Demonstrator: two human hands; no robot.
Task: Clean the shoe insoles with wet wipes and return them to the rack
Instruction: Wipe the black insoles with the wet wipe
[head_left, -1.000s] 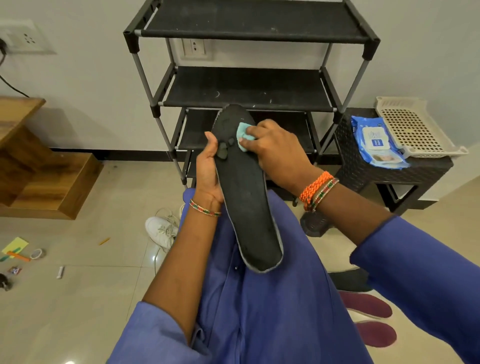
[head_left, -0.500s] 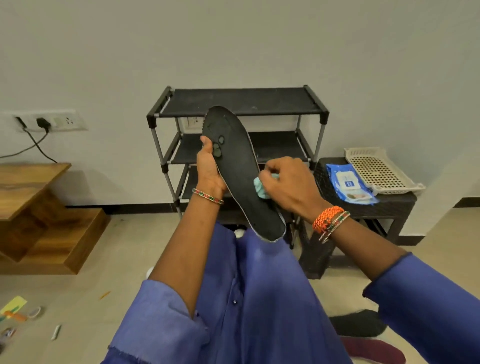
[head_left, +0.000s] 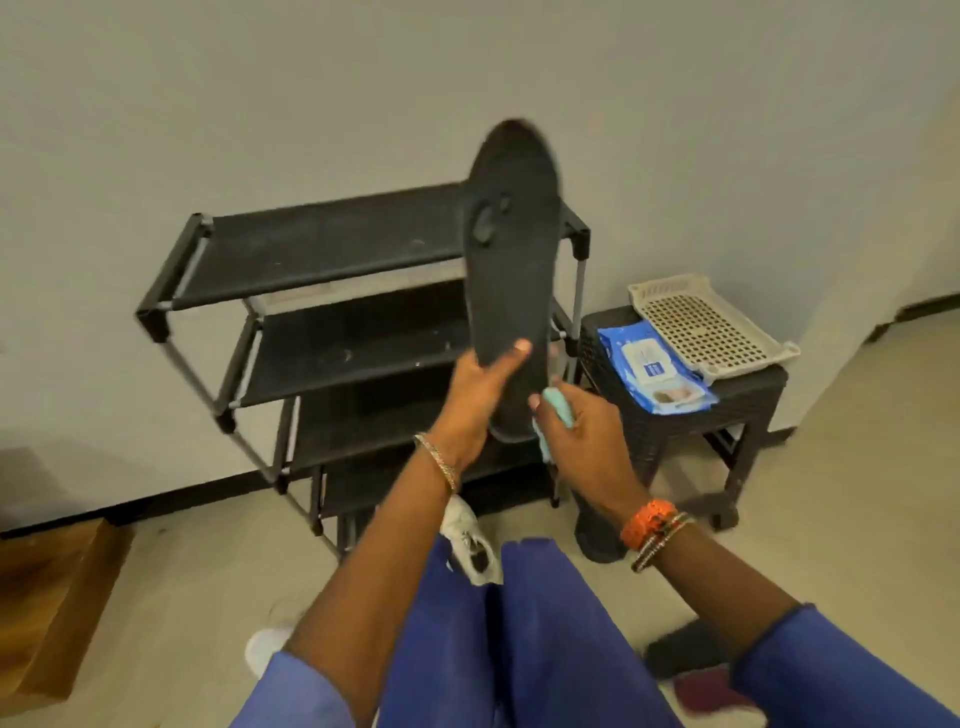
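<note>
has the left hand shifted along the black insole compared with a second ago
Yes. The left hand now grips the black insole near its lower end; earlier it held it up by the raised bumps.

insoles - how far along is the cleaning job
Nothing looks returned yet: the rack shelves that show hold no insoles. In hand: the left hand holds the black insole upright by its lower end, and the right hand pinches a teal wipe beside it. Left: shelving this one, then a black insole and a maroon insole on the floor.
</note>
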